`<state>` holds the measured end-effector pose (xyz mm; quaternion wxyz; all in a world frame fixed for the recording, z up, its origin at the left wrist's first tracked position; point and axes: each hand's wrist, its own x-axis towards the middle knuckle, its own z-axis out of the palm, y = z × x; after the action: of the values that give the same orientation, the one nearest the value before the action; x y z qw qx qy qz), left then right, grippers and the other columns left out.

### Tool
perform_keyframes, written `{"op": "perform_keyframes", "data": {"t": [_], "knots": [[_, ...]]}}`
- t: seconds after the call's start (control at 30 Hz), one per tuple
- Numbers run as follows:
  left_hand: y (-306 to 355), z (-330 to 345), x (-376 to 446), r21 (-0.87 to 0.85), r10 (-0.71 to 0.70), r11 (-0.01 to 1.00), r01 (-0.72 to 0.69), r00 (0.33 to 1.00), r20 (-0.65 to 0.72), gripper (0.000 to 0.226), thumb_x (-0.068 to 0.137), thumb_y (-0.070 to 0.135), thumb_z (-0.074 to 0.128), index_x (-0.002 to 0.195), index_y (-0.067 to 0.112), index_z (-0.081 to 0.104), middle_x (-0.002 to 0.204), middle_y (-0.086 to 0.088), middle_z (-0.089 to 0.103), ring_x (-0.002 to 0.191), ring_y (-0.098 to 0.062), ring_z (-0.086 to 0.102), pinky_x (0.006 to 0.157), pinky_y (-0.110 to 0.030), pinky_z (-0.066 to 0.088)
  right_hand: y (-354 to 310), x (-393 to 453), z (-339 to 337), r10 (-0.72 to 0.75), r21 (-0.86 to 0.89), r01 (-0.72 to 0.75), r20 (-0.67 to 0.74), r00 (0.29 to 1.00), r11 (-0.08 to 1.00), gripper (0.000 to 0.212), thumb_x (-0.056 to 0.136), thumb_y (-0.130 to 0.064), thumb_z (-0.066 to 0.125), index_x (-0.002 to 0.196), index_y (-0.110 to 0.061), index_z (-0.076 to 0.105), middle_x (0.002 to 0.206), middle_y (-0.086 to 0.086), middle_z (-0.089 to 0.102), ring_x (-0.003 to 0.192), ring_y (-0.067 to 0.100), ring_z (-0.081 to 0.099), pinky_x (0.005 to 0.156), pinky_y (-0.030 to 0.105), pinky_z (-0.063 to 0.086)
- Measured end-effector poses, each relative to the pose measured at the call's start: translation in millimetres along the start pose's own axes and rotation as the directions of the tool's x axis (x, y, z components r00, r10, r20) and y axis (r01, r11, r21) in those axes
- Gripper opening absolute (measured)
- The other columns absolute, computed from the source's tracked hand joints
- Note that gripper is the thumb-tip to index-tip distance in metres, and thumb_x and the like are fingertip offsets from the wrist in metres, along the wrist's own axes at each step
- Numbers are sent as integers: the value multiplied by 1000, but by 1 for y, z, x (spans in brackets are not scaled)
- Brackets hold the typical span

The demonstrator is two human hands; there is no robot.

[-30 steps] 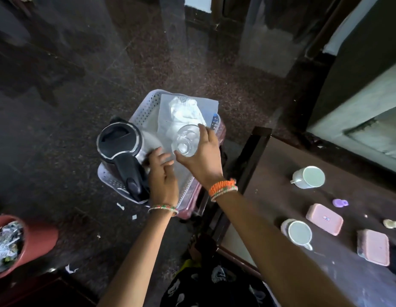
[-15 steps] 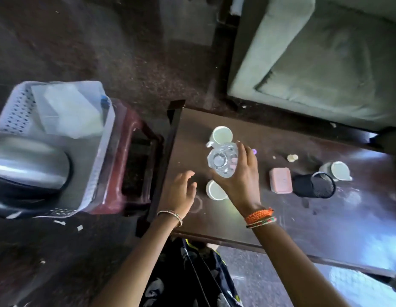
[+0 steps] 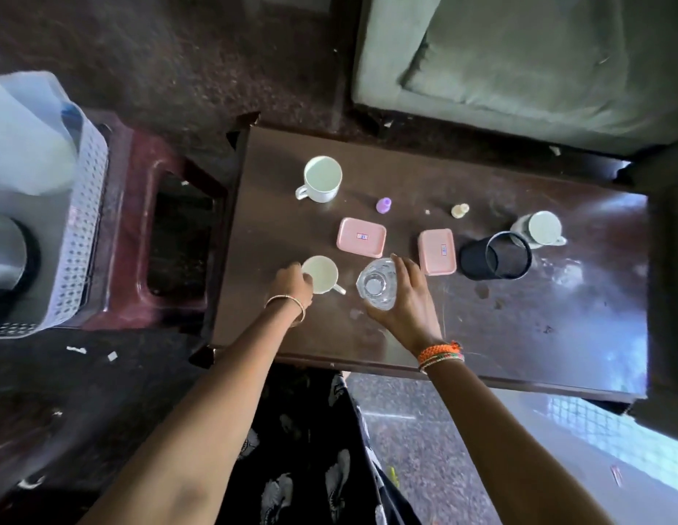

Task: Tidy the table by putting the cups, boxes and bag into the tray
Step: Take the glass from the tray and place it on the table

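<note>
On the dark wooden table (image 3: 519,335) my right hand (image 3: 405,301) grips a clear glass (image 3: 377,284), held just above or on the tabletop. My left hand (image 3: 292,286) touches the rim of a white cup (image 3: 322,274) with its fingers curled on the near side. A second white cup (image 3: 322,178) stands at the far left and a third (image 3: 540,228) at the far right. Two pink boxes (image 3: 362,237) (image 3: 437,252) lie in the middle. The perforated white tray (image 3: 83,236) sits on a maroon stool (image 3: 170,236) at the left, with a plastic bag (image 3: 26,134) in it.
A black mesh cup (image 3: 496,255) lies on its side beside the right box. A small purple bottle (image 3: 384,204) and a small cream one (image 3: 459,210) stand further back. A steel kettle (image 3: 7,252) fills the tray's near part. A green sofa (image 3: 538,58) stands beyond the table.
The view swung from the tray to the table. My right hand carried the glass from over the tray to the tabletop. My left hand left the kettle and reached the near white cup.
</note>
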<state>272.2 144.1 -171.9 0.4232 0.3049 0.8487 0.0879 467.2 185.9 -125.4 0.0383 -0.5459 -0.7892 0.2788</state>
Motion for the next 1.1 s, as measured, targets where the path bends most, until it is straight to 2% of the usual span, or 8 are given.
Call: {"op": "perform_keyframes", "data": {"t": [0.13,0.3,0.53,0.67,0.83,0.93,1.0,1.1], "knots": [[3,-4,5,-82,-17,997,8,994,-107,25,90,10,39,96,-6,58,93,-30,66,63,-38,69,51,-35,55,1,10,10,-43,-11,44,103,994,999,101,57,-37,85,140,-7,35,134,11,46,121,27,46,98,36,45],[8,-19,19,-132,-25,991,-3,978,-206,28,89,9,36,100,-7,57,93,-33,66,71,-43,68,70,-47,58,0,18,17,-124,-84,137,150,981,987,95,65,-39,80,141,-5,34,139,14,44,124,29,44,96,41,48],[5,-26,37,-196,-84,979,57,988,-131,28,92,11,36,109,-7,50,106,-34,63,94,-47,65,84,-51,55,-3,30,20,-165,-120,182,144,976,976,91,68,-40,80,139,-3,36,138,15,45,122,30,46,90,43,52],[6,-26,19,-216,-117,972,89,986,-122,34,95,22,35,120,0,42,113,-33,61,99,-48,62,87,-51,52,-7,27,18,-167,-218,192,129,977,957,96,68,-52,73,141,-5,33,140,14,44,125,31,46,104,47,40],[-6,-55,-25,-172,195,949,-264,921,-338,49,88,6,46,136,6,36,115,-16,65,104,-33,60,86,-36,46,-44,27,9,-156,-204,148,-22,988,968,98,73,-62,50,148,-7,19,151,12,31,139,29,30,113,54,22],[-24,-89,-45,-138,362,887,-440,849,-384,50,85,3,48,133,11,41,122,-12,61,109,-25,58,89,-40,50,-91,39,0,-200,-164,179,-121,972,970,84,75,-46,56,143,-4,29,143,15,42,131,32,39,108,48,30],[-33,-120,-51,-172,360,853,-493,794,-490,43,83,0,48,125,9,49,117,-13,63,106,-24,60,85,-35,51,-132,47,-1,-231,-132,212,-144,962,968,67,74,-30,60,134,-6,41,131,14,50,120,33,46,101,44,37],[-40,-175,-62,-325,235,810,-488,778,-583,38,81,-6,43,116,2,54,112,-17,65,104,-27,62,89,-32,49,-201,53,8,-247,-128,239,-55,967,963,43,80,-19,57,121,-7,52,124,13,51,114,33,47,96,42,39]]}}
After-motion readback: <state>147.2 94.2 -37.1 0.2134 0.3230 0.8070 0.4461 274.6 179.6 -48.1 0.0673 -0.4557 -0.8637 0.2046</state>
